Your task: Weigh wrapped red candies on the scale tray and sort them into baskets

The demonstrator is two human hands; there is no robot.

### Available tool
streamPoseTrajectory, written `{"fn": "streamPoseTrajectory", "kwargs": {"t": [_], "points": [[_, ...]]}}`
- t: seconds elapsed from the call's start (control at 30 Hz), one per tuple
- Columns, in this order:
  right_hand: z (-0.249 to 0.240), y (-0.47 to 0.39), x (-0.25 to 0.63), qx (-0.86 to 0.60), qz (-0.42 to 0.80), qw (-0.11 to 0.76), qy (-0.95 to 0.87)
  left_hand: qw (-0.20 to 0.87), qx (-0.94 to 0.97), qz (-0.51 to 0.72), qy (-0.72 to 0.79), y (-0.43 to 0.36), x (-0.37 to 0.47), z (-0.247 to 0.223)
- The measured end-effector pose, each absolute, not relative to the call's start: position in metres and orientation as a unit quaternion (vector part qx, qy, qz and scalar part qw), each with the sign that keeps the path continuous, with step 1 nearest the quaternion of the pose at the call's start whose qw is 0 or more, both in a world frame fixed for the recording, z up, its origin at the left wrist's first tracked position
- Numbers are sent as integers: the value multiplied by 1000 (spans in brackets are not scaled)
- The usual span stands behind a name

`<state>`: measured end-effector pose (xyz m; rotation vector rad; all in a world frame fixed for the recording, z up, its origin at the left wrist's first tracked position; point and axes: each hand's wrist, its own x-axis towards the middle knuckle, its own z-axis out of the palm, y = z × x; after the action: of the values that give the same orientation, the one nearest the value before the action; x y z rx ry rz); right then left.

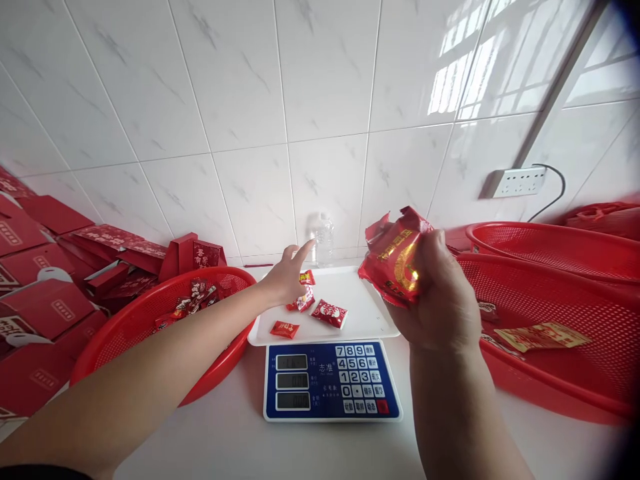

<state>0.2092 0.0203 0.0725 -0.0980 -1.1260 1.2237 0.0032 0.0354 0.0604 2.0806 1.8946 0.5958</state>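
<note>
My right hand (445,293) is closed around a crinkled red packet (397,257) with gold print, held up right of the scale's tray. Over the left part of the white weighing tray (360,287) my left hand (287,279) is open, thumb and finger apart. Small wrapped candies lie on the tray by this hand: a red and yellow one (307,277), a red and white one (303,300), a dark red one (329,313) and a plain red one (285,329). The blue keypad panel of the scale (330,381) faces me.
At left stands a red basket (210,383) with wrapped sweets, beside folded red gift boxes (55,307). More red baskets (555,287) are at right, one holding a gold packet (545,336). A clear plastic bottle (325,240) stands against the tiled wall, which carries a power strip (517,182).
</note>
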Motion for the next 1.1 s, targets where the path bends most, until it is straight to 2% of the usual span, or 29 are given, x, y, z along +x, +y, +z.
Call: {"fn": "streamPoseTrajectory", "kwargs": {"t": [0.13, 0.27, 0.53, 0.63, 0.7, 0.77, 0.93, 1.1], "points": [[74, 19, 209, -41, 546, 675, -495, 83, 759, 176, 621, 33, 6, 58], [74, 19, 210, -52, 552, 677, -484, 57, 787, 204, 580, 30, 7, 56], [74, 22, 213, -45, 569, 676, -466, 82, 696, 432, 568, 30, 4, 74], [73, 25, 212, -53, 580, 678, -448, 145, 635, 557, 515, 5, 13, 85], [73, 24, 210, -52, 596, 664, -449, 286, 521, 698, 400, -19, 23, 90], [72, 20, 207, -44, 616, 632, -467, 339, 462, 753, 324, -42, 33, 90], [63, 3, 200, -32, 665, 525, -530, 261, 470, 793, 286, -75, 45, 77], [55, -8, 194, -43, 664, 510, -546, 262, 485, 781, 292, -83, 40, 66]]}}
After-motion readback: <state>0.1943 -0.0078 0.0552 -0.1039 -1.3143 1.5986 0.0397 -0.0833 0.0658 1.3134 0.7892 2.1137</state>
